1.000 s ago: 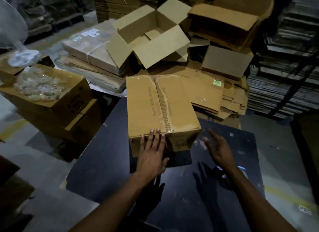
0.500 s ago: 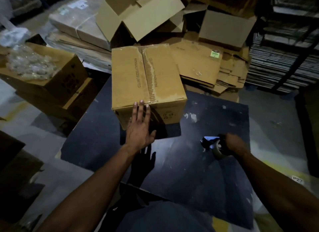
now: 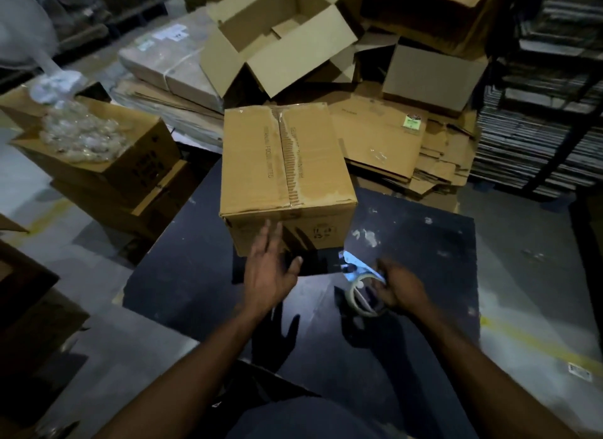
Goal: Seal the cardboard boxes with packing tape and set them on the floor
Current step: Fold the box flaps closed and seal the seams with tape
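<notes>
The right hand (image 3: 403,290) is curled around a tape dispenser (image 3: 362,288), its clear roll and blue body showing at the hand's nine o'clock, held just above the dark table (image 3: 424,242). The left hand (image 3: 269,272) is spread flat with straight fingers, its tips at or just short of the near face of the cardboard box (image 3: 287,164) (actual contact is hard to judge in this dim light). The box stands upright at twelve o'clock from both hands, on the far part of the table, flaps folded down, with a torn, ragged strip running along its centre seam. It looks like stiff corrugated board, probably light enough to lift alone, though its contents are hidden; the walls should take a firm palm. For taping, bracing the near face or a top edge beside the seam seems wise; for lifting, the two side faces low down. Beyond it, at twelve to two o'clock, lie flattened cartons (image 3: 391,144) and an open box (image 3: 277,37).
</notes>
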